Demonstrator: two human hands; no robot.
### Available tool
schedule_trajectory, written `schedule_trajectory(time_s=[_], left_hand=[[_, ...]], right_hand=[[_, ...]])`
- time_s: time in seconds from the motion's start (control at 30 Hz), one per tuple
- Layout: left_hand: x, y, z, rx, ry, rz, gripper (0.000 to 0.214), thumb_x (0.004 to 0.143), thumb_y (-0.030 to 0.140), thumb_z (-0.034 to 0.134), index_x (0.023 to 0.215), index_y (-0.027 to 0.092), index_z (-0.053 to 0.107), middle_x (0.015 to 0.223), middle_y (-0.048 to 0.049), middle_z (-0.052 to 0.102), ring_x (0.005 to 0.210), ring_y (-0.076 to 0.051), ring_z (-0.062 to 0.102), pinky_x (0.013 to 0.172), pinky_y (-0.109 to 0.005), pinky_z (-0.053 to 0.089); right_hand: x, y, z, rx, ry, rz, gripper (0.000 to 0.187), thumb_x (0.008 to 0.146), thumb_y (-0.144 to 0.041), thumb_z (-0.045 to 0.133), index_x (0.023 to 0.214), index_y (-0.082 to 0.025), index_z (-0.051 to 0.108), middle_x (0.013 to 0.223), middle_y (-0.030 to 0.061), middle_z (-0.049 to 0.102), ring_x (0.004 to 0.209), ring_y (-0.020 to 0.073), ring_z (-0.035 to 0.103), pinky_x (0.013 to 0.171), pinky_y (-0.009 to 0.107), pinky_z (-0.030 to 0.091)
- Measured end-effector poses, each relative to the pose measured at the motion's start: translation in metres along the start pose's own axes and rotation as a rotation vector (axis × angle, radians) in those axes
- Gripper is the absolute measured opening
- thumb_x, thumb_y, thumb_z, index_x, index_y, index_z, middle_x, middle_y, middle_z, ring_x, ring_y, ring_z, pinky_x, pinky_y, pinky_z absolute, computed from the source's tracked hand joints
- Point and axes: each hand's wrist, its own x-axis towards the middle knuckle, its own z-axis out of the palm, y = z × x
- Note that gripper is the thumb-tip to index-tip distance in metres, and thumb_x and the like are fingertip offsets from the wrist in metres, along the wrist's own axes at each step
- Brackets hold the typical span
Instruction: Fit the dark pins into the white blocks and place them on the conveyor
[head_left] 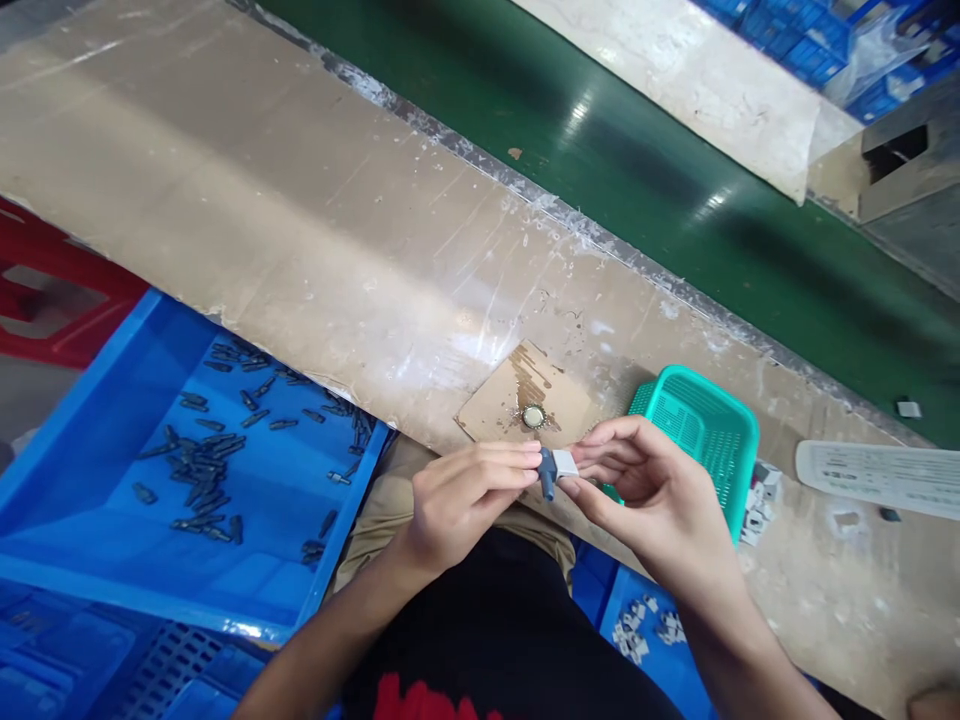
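In front of my body, my left hand (472, 485) pinches a small dark blue-grey plastic fitting (548, 478) with a narrow stem pointing down. Thumb and fingertips of my right hand (656, 490) are closed on a small white square block (564, 463). The block touches the fitting's right side; whether the two are joined I cannot tell. Just beyond my hands, a small round metal-rimmed lid or dish (533, 415) lies on a stained piece of cardboard (487, 400).
A blue bin (112, 540) at left holds many dark fittings (199, 470). Right of my hands stands a green basket (739, 420), with white blocks (761, 500) beside it. More white pieces (634, 630) lie in a lower blue bin. A green belt (637, 170) runs behind the bench.
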Motion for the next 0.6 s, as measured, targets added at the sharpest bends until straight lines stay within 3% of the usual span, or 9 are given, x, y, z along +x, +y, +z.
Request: schedule_trajectory(time_s=[0.17,0.3,0.5,0.6], left_hand=[[-0.005,0.000,-0.005,0.114,-0.075,0.201,0.053,0.073,0.000,0.065,0.120,0.022,0.058,0.113,-0.0045,0.067,0.105,-0.023,0.063,0.089,-0.033,0.057],[-0.005,0.002,-0.008,0.188,-0.127,0.258,0.045,0.073,0.001,0.066,0.115,0.017,0.062,0.111,-0.0070,0.068,0.107,-0.022,0.062,0.090,-0.030,0.056],[0.001,-0.005,0.002,0.128,-0.126,0.159,0.031,0.076,-0.003,0.059,0.097,0.018,0.069,0.103,-0.0061,0.071,0.103,-0.021,0.064,0.088,-0.031,0.056],[0.008,-0.007,0.006,0.151,-0.120,0.033,0.032,0.077,0.000,0.059,0.100,0.021,0.069,0.109,-0.0036,0.070,0.103,-0.020,0.065,0.090,-0.031,0.054]], right_hand=[[0.002,0.002,-0.004,0.065,-0.061,0.073,0.031,0.069,-0.026,0.078,0.087,-0.019,0.054,0.081,0.0040,0.068,0.073,0.0157,0.069,0.069,0.025,0.061],[0.004,0.006,-0.006,0.129,-0.071,0.068,0.029,0.068,-0.023,0.078,0.086,-0.019,0.056,0.081,0.0032,0.068,0.075,0.0153,0.068,0.070,0.025,0.060],[0.005,0.010,-0.006,0.105,-0.054,0.068,0.028,0.069,-0.023,0.077,0.088,-0.018,0.056,0.082,0.0040,0.068,0.074,0.0145,0.068,0.068,0.023,0.058],[0.024,0.016,-0.025,-0.027,0.039,0.013,0.034,0.067,-0.025,0.077,0.092,-0.018,0.055,0.080,0.0042,0.068,0.074,0.0152,0.067,0.069,0.026,0.057]])
